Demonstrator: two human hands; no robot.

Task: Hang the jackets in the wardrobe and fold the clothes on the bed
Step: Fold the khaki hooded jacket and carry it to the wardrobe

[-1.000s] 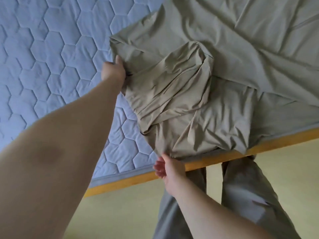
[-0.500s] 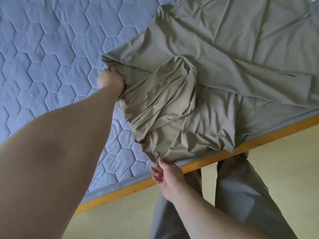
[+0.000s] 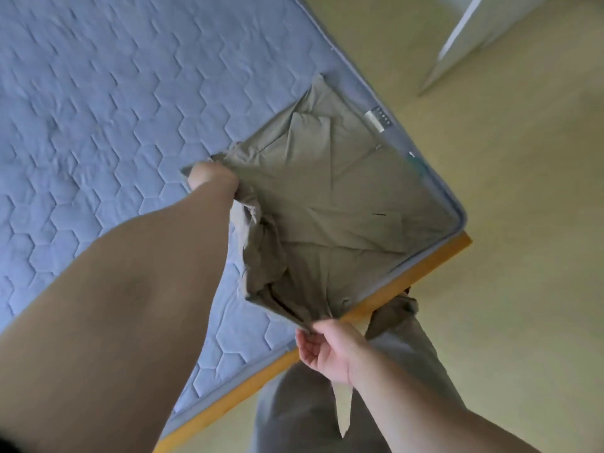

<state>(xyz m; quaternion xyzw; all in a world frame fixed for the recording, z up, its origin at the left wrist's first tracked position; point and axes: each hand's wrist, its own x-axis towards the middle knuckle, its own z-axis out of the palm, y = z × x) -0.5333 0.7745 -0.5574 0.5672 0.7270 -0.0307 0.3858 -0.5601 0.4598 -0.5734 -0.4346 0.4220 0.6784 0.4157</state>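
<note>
Here we are at the near right corner of the bed (image 3: 114,103), and the khaki garment (image 3: 346,204) is spread across that corner, running up along the right edge of the quilted blue mattress cover (image 3: 98,178). A pale label (image 3: 376,120) on the cloth sits close to that right edge.

The left hand (image 3: 210,176) is out over the mattress at the garment's inner side. It shows from behind, closed into the cloth, with a bunch of khaki gathered in its grip; the fingertips themselves are hidden.

The right hand (image 3: 327,349) is down at the near edge, just past the wooden frame (image 3: 248,384). Its fingers (image 3: 305,346) and thumb are curled in, pinching the garment's nearest corner – the cloth comes to a point right where they meet.

Between the two hands the left side of the garment is crumpled into a thick, rumpled ridge, while the rest lies flatter towards the corner of the bed, creased in broad panels.

Below the frame – grey trousers (image 3: 294,416) on the person's legs, standing on a pale yellow floor (image 3: 510,256). A white panel (image 3: 474,37) stands well apart beyond the bed's right edge.
</note>
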